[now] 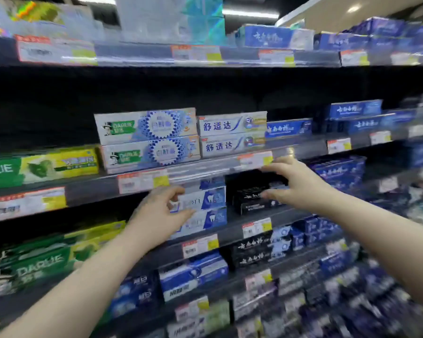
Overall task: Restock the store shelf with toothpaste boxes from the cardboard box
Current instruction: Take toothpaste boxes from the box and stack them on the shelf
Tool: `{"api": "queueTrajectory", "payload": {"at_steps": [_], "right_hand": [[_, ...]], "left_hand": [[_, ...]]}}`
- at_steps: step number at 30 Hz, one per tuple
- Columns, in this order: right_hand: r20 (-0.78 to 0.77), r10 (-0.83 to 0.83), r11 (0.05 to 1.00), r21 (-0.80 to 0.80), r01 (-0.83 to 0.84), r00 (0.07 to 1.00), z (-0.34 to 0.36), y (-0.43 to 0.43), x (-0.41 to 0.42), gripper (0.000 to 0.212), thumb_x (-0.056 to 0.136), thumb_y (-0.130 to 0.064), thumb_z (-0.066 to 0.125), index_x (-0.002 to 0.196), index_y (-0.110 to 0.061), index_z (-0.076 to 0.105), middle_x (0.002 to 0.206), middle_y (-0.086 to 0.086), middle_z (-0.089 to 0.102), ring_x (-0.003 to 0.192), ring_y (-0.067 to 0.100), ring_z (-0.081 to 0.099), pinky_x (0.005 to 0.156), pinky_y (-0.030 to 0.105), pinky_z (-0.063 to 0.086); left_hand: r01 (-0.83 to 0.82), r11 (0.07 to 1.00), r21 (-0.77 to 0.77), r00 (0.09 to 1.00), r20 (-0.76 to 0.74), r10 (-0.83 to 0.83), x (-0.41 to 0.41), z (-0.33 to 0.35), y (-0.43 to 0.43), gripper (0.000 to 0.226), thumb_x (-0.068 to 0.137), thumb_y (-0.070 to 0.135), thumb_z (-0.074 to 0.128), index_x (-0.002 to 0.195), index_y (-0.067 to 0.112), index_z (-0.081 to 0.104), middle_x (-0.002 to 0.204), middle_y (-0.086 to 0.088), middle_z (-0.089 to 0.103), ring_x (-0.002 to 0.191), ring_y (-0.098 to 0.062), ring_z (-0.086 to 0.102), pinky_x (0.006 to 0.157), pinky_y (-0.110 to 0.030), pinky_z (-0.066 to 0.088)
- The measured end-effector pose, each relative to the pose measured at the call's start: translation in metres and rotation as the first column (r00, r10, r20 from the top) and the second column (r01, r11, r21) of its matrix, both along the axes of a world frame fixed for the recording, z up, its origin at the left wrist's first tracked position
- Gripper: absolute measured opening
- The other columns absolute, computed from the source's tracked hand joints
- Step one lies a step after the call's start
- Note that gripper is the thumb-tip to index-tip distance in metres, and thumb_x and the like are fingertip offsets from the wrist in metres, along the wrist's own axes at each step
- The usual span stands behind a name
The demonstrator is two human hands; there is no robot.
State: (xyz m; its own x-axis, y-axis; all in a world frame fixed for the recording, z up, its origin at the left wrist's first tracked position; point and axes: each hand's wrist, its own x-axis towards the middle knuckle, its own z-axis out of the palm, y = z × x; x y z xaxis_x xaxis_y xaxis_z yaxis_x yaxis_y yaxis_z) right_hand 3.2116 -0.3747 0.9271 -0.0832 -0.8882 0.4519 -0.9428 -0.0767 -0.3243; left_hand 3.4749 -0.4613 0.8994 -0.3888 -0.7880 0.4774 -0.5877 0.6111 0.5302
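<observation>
Nearest the lens: two bare forearms, reaching up and forward from the lower corners toward the middle shelf bay. Left hand: fingers curled, thumb and forefinger closing on the left end of a white-and-blue box stacked on another of the same; contact likely, blur prevents certainty. Right hand: fingers spread and slightly bent, tips just beside or touching the black box in the next slot; grip not confirmed. Above the hands: shelf rail with price tags, carrying Darlie boxes and white boxes with blue script. Far right: rows of blue boxes, heavily blurred. Cardboard supply box: not in view. Step judged: squaring and seating boxes in the bay under the rail. Handling notes: press from both ends evenly; slide stock back flush, faces forward, edges aligned with the stack below; keep knuckles clear of the rail overhead; avoid nudging the neighbouring stack sideways. Thin card, easily dented at corners: light pressure only.
</observation>
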Motion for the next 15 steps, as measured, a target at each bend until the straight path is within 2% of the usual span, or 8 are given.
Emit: {"api": "queueTrajectory", "payload": {"at_steps": [3,6,11,15], "right_hand": [[0.001,-0.111,0.990,0.092,0.110,0.994,-0.039,0.048,-0.026,0.060,0.078,-0.039,0.067,0.132,-0.021,0.047,0.133,0.005,0.043,0.124,0.022,0.039,0.104,0.033,0.033],[0.026,-0.233,0.955,0.194,0.224,0.972,-0.077,0.103,-0.060,0.062,0.076,-0.042,0.068,0.132,-0.023,0.046,0.134,0.004,0.044,0.127,0.022,0.039,0.106,0.041,0.035],[0.062,-0.421,0.862,0.337,0.378,0.905,-0.129,0.208,-0.120,0.063,0.075,-0.043,0.068,0.130,-0.022,0.047,0.127,0.005,0.050,0.121,0.022,0.045,0.103,0.038,0.038],[0.102,-0.569,0.775,0.400,0.490,0.816,-0.161,0.286,-0.176,0.061,0.074,-0.042,0.070,0.128,-0.024,0.050,0.129,0.001,0.050,0.124,0.019,0.045,0.107,0.035,0.035]], "left_hand": [[0.061,0.992,0.115,0.995,0.069,-0.069,-0.037,-0.040,0.013,0.045,0.077,0.032,0.070,0.118,0.016,0.058,0.106,-0.006,0.058,0.088,-0.021,0.052,0.077,-0.026,0.038],[0.153,0.965,0.215,0.971,0.147,-0.187,-0.086,-0.074,0.037,0.052,0.078,0.037,0.068,0.124,0.018,0.054,0.119,-0.008,0.061,0.102,-0.023,0.057,0.084,-0.029,0.042],[0.330,0.879,0.343,0.865,0.262,-0.427,-0.177,-0.119,0.098,0.057,0.080,0.044,0.062,0.130,0.023,0.047,0.126,-0.001,0.054,0.113,-0.018,0.054,0.093,-0.030,0.044],[0.400,0.818,0.413,0.775,0.324,-0.543,-0.258,-0.148,0.151,0.057,0.080,0.046,0.061,0.131,0.024,0.046,0.124,0.001,0.055,0.108,-0.017,0.054,0.094,-0.031,0.045]]}}
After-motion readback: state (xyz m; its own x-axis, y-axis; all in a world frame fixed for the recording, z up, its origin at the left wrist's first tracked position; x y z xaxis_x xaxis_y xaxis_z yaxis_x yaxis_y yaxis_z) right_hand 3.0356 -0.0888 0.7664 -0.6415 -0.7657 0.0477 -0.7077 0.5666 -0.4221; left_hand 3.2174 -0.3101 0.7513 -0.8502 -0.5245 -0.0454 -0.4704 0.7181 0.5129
